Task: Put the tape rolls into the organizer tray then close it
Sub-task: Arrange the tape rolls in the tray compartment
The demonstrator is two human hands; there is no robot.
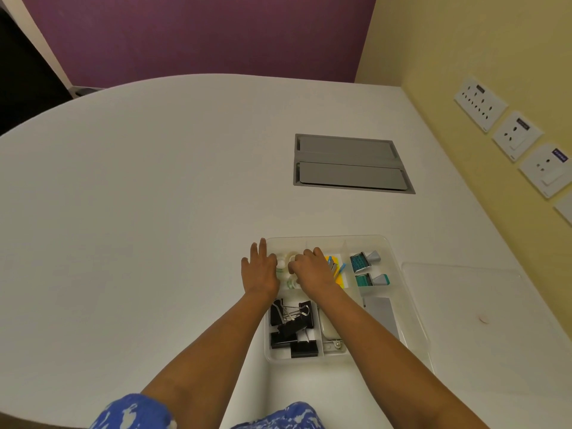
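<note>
A clear plastic organizer tray [399,292] lies open on the white table. Small clear tape rolls [291,283] sit in its upper-left compartment, partly hidden by my hands. My left hand [260,270] rests flat at the tray's left wall, fingers spread, its thumb side touching a roll. My right hand [312,267] is curled over the same compartment, fingers bent around a tape roll [292,258]. The tray's clear lid [464,292] lies flat on the table to the right of the tray.
Black binder clips [292,329] fill the lower-left compartment. Yellow sticky notes [339,275] and teal correction-tape dispensers [365,261] lie further right. A grey cable hatch [349,164] is set into the table behind. Wall sockets [517,134] line the yellow wall.
</note>
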